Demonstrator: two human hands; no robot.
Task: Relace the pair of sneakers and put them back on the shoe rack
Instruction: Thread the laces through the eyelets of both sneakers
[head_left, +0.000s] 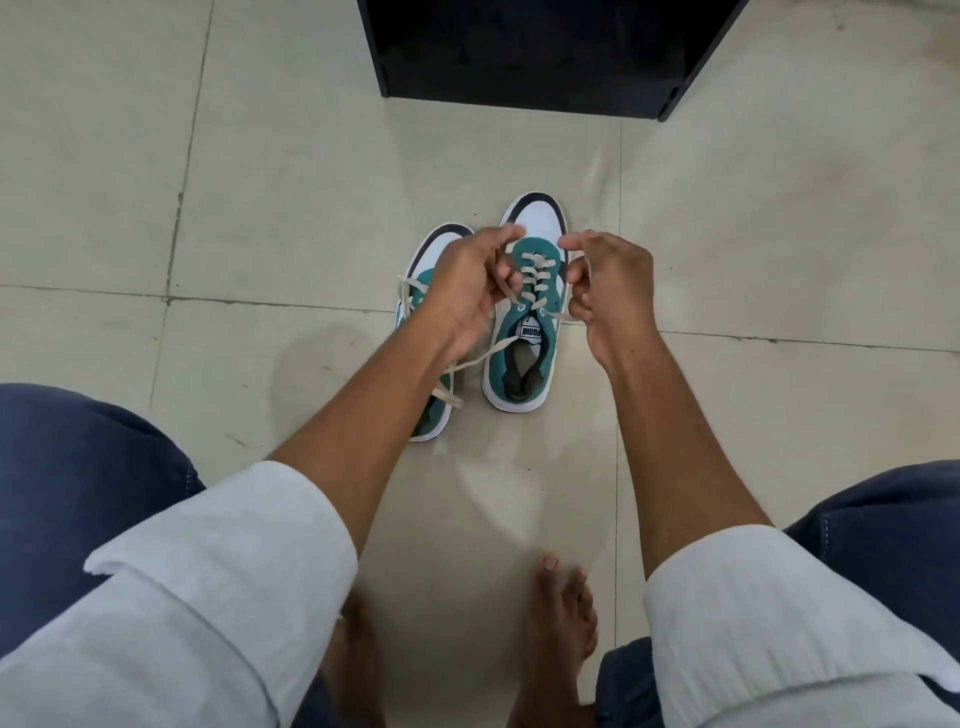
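Rolled white sleeves nearest; both hands over right sneaker: left hand pinching its lace, right hand pinching the other end. Left sneaker beside, black rack far.

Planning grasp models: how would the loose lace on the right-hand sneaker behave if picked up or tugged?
Probably floppy: the lace trails limp from the sneaker across to the other one. It looks flat and woven, so likely not slippery in the fingers. A tug may drag the sneaker, which seems light and sits free on the smooth tile floor.
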